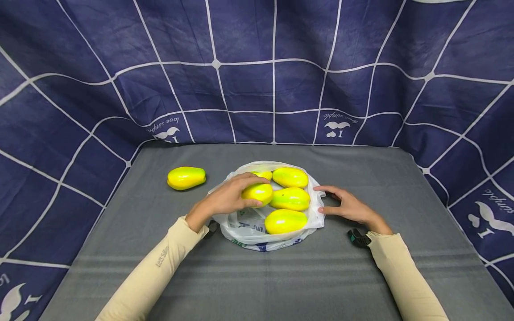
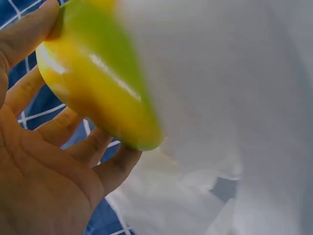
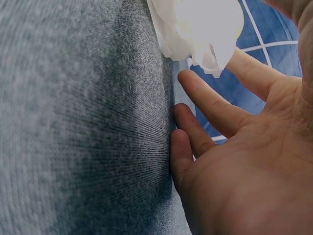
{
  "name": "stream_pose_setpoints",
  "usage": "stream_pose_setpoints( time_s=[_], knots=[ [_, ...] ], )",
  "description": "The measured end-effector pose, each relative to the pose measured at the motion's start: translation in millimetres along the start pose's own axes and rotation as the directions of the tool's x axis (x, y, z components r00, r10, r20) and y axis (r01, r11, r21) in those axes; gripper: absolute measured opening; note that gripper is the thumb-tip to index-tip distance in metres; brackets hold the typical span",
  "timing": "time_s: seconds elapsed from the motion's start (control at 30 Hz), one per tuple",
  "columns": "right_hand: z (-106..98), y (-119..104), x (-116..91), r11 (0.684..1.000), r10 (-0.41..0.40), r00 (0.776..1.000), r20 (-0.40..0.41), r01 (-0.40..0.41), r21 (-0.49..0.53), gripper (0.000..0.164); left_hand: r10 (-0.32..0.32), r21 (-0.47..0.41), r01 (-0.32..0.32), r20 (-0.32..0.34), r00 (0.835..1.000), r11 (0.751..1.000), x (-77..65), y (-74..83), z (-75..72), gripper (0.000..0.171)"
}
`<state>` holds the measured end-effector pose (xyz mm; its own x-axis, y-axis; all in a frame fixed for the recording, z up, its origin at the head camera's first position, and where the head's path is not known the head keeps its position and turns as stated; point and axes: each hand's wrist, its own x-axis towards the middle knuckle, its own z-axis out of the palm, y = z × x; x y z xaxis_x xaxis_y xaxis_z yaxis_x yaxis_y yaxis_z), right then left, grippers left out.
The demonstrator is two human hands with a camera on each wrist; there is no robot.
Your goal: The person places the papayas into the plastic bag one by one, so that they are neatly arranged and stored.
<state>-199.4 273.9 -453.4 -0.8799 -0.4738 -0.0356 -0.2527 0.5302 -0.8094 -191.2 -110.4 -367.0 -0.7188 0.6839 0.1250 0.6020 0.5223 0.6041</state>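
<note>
My left hand (image 1: 229, 196) holds a yellow-green papaya (image 1: 259, 195) between thumb and fingers, over the left part of an open white plastic bag (image 1: 237, 234). In the left wrist view, the fingers spread along the underside of that papaya (image 2: 98, 78). Inside the bag lie more papayas: one at the back right (image 1: 290, 177), one in the middle (image 1: 291, 199) and one at the front (image 1: 285, 221). Another papaya (image 1: 263, 174) is partly hidden behind my left hand. My right hand (image 1: 353, 207), fingers apart and relaxed, is at the bag's right edge; its fingertips meet the crumpled plastic (image 3: 168, 39).
A single papaya (image 1: 186, 178) lies on the grey cloth-covered table (image 1: 257, 285), left of the bag. Dark blue checked cloth (image 1: 249, 84) hangs behind the table and along both sides.
</note>
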Motion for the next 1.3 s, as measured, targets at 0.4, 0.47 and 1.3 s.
stream_pose_setpoints(
  time_s=[0.4,0.47,1.3],
  knots=[
    [0.7,-2.9,-1.6,1.0,0.012,1.0,0.002,-0.012,-0.001,0.066,-0.018,0.065,0.016,0.017,1.0,0.998,-0.4,-17.8,8.6,0.056],
    [0.4,-2.6,-2.0,1.0,0.008,1.0,0.001,-0.008,-0.007,0.066,-0.019,0.072,0.017,0.016,1.0,0.997,0.2,-18.6,9.8,0.056],
    [0.7,0.8,-0.6,1.0,0.014,1.0,0.008,-0.014,0.02,0.066,-0.143,0.198,0.143,-0.014,0.99,0.97,8.7,-17.0,22.8,0.057]
  ],
)
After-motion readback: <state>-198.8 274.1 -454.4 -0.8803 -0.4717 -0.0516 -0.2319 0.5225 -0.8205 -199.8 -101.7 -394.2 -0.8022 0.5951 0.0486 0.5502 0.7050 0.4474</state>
